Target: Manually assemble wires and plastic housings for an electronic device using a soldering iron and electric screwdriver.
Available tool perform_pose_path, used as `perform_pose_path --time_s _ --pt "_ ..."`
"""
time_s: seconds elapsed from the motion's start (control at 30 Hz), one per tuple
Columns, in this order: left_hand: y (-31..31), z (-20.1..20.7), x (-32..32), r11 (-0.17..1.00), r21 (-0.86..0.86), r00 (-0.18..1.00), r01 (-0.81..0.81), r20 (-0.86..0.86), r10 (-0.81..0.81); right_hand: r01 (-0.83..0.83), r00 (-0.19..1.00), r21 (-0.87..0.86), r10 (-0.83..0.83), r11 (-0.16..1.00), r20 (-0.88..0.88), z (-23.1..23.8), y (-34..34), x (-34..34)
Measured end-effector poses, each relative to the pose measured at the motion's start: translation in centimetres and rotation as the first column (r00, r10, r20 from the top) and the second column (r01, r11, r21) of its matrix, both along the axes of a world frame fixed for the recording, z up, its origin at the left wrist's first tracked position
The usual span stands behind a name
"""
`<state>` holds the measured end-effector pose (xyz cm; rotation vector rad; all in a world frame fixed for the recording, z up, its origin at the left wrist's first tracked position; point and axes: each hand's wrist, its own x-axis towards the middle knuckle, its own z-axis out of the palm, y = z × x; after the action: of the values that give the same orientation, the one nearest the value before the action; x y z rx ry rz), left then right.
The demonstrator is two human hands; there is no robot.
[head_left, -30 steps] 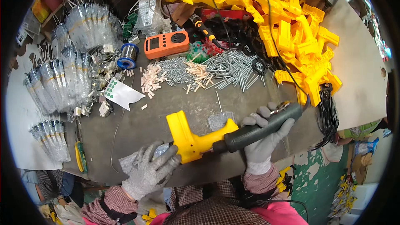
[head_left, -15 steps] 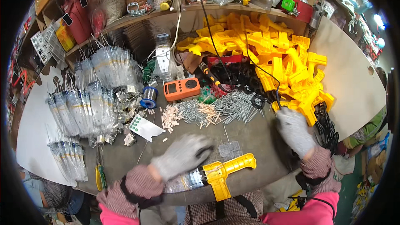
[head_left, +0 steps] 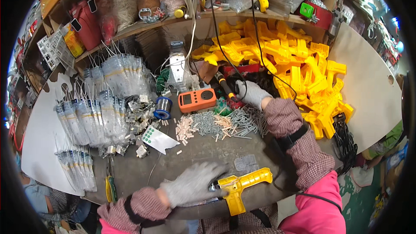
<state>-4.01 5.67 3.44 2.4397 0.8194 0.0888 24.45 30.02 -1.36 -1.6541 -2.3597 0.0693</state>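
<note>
My left hand (head_left: 195, 185), in a grey glove and slightly blurred, reaches across a yellow pistol-shaped plastic housing (head_left: 249, 180) at the table's front edge. Its fingers are stretched out over the rear end of the housing, covering most of the silver part there. My right hand (head_left: 253, 94), gloved too, is far forward beside a black-and-orange soldering iron (head_left: 225, 87) and a heap of black parts (head_left: 260, 78). Its fingertips go in among dark things, so whether they grip anything is hidden. Just behind the housing lies a small clear plastic piece (head_left: 246, 163).
Yellow housings (head_left: 310, 78) are piled at the back right, by black cords (head_left: 345, 145). Screws (head_left: 242, 121) and small pale pieces (head_left: 185, 130) lie mid-table near an orange meter (head_left: 197, 100) and solder spool (head_left: 163, 108). Bagged silver parts (head_left: 86, 121) fill the left; pliers (head_left: 111, 184) lie nearby.
My right hand has moved left and away from me, from the black cords to the heap by the soldering iron. My left hand has come down onto the housing's rear. The view has shifted slightly.
</note>
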Motion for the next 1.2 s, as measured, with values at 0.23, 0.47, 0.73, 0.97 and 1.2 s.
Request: perform_pose_path --time_s 0.23,0.47,0.73,0.97,1.2 --pt "-5.8 -4.2 -4.5 0.974 0.137 0.983 -0.182 -0.003 0.184 -0.024 0.991 0.18 -0.001 0.983 0.133 3.2 -2.3 -0.8" --pt "-4.8 -4.7 -3.9 0.982 0.116 0.984 -0.149 0.115 0.135 -0.044 0.942 -0.105 0.006 0.993 -0.337 3.8 -12.0 -0.8" --pt "-5.1 -4.7 -4.4 0.971 0.142 0.981 -0.191 0.073 0.182 0.015 0.999 0.175 -0.02 0.985 0.028 1.1 -8.2 -8.2" --pt "-5.2 -4.9 -4.6 0.967 0.167 0.981 -0.194 0.044 0.19 -0.038 0.994 -0.026 0.04 0.999 0.101 1.7 -4.7 -8.1" --pt "-5.9 -5.2 -5.2 0.962 0.172 0.976 -0.214 0.066 0.206 0.069 0.969 -0.018 -0.063 0.997 0.241 4.1 -8.4 -8.1"
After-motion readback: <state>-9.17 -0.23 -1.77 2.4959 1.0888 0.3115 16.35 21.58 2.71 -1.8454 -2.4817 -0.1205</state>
